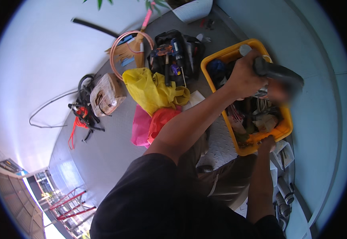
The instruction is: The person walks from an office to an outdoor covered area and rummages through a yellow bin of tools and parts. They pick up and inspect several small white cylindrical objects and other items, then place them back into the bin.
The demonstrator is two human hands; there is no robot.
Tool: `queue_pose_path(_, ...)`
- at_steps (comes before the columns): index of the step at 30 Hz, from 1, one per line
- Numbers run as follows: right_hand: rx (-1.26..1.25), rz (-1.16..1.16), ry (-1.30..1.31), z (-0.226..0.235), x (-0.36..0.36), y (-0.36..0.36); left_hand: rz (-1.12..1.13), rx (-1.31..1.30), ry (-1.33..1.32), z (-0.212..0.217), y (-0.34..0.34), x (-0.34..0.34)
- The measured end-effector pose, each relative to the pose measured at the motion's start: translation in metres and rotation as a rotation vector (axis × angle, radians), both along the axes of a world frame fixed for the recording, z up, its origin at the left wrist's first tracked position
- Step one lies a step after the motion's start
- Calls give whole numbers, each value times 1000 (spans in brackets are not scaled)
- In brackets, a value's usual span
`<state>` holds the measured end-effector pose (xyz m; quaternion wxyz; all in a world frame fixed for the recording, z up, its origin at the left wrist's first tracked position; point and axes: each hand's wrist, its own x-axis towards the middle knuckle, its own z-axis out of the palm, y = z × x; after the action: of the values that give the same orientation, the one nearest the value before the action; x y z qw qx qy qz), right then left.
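Observation:
My left hand (245, 77) reaches across the yellow crate (243, 150) and is closed around a black-handled tool (279, 73). An orange part below the handle is blurred, so the tool's exact kind does not show. At the crate's near edge, my right hand (267, 144) grips the rim with its fingers curled over it. Inside the crate lie bundled cables (263, 105), a crumpled pale bag (266, 122) and a dark blue item (216, 68). My left forearm and hand hide part of the contents.
Left of the crate are a yellow cloth (143, 89), red and pink bags (161, 123), and a black tool bag (197, 47) with a drill (177, 51) and hammer. Farther left lie a copper coil (113, 55), a wrapped box (107, 95) and cables. A wall (317, 111) stands close on the right.

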<state>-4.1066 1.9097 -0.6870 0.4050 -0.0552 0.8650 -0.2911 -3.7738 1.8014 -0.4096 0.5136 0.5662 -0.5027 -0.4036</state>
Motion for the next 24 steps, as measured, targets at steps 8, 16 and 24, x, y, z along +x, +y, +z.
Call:
queue_pose_path(8,-165,437,65,-37,-31,-16,286,-407,15,102,120,69)
queue_pose_path(16,-278,259,-230,1,-12,-12,611,-161,116,38,245,169)
queue_pose_path(24,-125,853,571,26,-8,0,795,437,401,-170,337,246)
